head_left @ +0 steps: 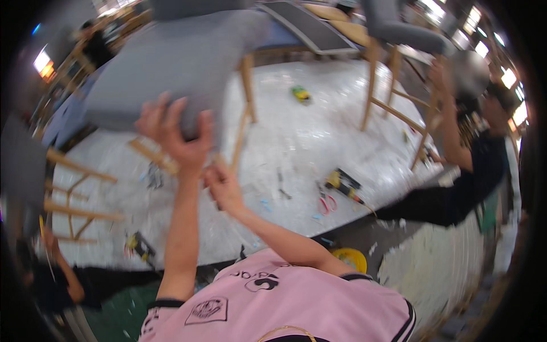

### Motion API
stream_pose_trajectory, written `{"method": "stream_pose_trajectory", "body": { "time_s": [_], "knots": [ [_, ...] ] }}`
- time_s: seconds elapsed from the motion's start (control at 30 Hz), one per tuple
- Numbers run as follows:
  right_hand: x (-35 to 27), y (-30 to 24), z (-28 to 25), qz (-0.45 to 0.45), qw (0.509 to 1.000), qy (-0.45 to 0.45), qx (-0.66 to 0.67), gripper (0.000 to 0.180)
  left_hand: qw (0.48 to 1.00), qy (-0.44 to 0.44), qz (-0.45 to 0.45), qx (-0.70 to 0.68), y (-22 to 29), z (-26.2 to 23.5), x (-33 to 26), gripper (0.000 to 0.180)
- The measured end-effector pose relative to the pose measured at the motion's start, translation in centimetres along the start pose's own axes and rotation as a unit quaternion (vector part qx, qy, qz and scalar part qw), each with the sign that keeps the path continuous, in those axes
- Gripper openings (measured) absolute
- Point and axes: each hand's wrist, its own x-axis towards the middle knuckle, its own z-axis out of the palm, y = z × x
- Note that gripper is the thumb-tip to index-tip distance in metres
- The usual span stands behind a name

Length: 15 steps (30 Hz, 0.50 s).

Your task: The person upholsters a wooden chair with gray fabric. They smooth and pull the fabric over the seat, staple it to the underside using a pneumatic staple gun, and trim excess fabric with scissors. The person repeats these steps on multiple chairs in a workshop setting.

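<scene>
A grey upholstered chair (159, 62) with wooden legs stands on the table at the left, its seat corner toward me. My left hand (181, 134) is at that corner, fingers spread and bent against the fabric, slightly blurred. Just below and to the right, my right hand (224, 187) is closed near the top of a pale wooden chair leg (221, 163). What its fingers hold is hidden; a small dark tip shows under them. Another wooden leg (247, 85) of the chair shows farther back.
The table (285, 142) has a shiny plastic cover. On it lie a yellow-black power drill (343, 185), pink-handled scissors (326, 200), a green-yellow object (301, 94) and another drill (139, 248). A co-worker (473, 165) handles a grey chair (399, 34) at right; another person (54, 273) is at lower left.
</scene>
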Motion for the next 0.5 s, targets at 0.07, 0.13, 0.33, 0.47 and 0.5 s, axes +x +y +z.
{"method": "stream_pose_trajectory", "body": {
  "time_s": [0.07, 0.13, 0.33, 0.47, 0.5],
  "knots": [
    [0.1, 1.0, 0.1, -0.096, 0.994, 0.051, 0.014, 0.027, 0.999, 0.009, -0.022, -0.046, -0.3, 0.7, -0.8, 0.055],
    [0.0, 0.3, 0.8, -0.112, 0.991, 0.064, -0.028, 0.032, 0.993, 0.041, -0.042, -0.098, -0.8, 1.3, -1.2, 0.06],
    [0.3, -0.3, 0.9, -0.076, 0.997, -0.014, 0.0, 0.042, 0.995, 0.038, -0.035, -0.082, -1.1, 1.5, -1.8, 0.065],
    [-0.3, -0.3, -0.2, -0.081, 0.995, 0.014, -0.058, 0.043, 0.998, 0.027, -0.024, -0.048, -0.8, 1.3, -2.2, 0.066],
    [-0.7, 0.0, -0.5, -0.079, 0.994, 0.023, -0.068, 0.044, 0.998, 0.031, -0.023, -0.043, -0.7, 1.3, -2.5, 0.067]
  ]
}}
